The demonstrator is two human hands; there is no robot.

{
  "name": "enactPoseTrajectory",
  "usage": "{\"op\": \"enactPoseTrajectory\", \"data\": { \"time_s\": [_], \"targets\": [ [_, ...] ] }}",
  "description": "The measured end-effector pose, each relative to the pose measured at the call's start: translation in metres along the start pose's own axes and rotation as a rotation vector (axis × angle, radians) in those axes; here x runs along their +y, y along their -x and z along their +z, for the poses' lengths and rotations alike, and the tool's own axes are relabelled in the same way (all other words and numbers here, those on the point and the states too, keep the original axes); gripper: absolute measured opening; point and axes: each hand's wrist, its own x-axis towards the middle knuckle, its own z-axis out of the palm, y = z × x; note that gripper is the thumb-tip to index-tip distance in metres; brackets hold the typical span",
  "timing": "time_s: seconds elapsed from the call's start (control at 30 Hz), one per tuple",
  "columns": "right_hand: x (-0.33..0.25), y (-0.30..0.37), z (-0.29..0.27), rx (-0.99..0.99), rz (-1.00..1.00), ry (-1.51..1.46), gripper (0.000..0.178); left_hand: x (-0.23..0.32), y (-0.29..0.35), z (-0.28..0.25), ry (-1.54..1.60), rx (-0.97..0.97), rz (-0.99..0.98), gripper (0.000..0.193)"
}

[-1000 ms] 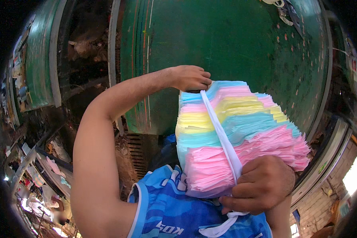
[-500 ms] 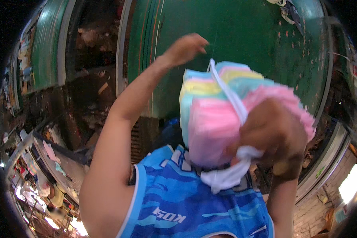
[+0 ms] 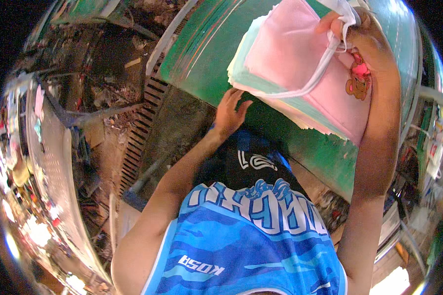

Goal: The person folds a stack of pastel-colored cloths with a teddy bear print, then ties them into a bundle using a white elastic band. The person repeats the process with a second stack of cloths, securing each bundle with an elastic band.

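One stack [image 3: 295,59], pink face up, long axis far-left to near-right, right hand [image 3: 368,37] gripping strap [image 3: 307,91], left hand [image 3: 229,114] half-open.

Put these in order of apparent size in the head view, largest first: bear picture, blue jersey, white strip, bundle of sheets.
1. Blue jersey
2. Bundle of sheets
3. White strip and bear picture, unranked: one is long and thin, the other compact, so their areas look too alike.

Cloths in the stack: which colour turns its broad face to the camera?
The pink cloth: the white band crosses its broad face, whereas the green ones show only along the edges.
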Motion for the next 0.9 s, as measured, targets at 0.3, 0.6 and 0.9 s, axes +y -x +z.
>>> {"op": "enactPoseTrajectory", "data": {
  "time_s": [0.3,0.6,0.9],
  "targets": [
    [0.018,-0.025,0.010,-0.086,-0.173,-0.171,0.023,-0.006,0.019,0.059,-0.130,0.309,-0.101,0.021],
    [0.023,-0.037,0.002,-0.133,-0.098,-0.182,0.023,0.039,0.087,0.093,-0.057,0.027,-0.130,0.016],
    [0.011,-0.033,0.014,-0.053,-0.207,0.038,0.035,0.052,0.056,0.027,-0.120,0.125,0.218,0.018]
  ]
}}
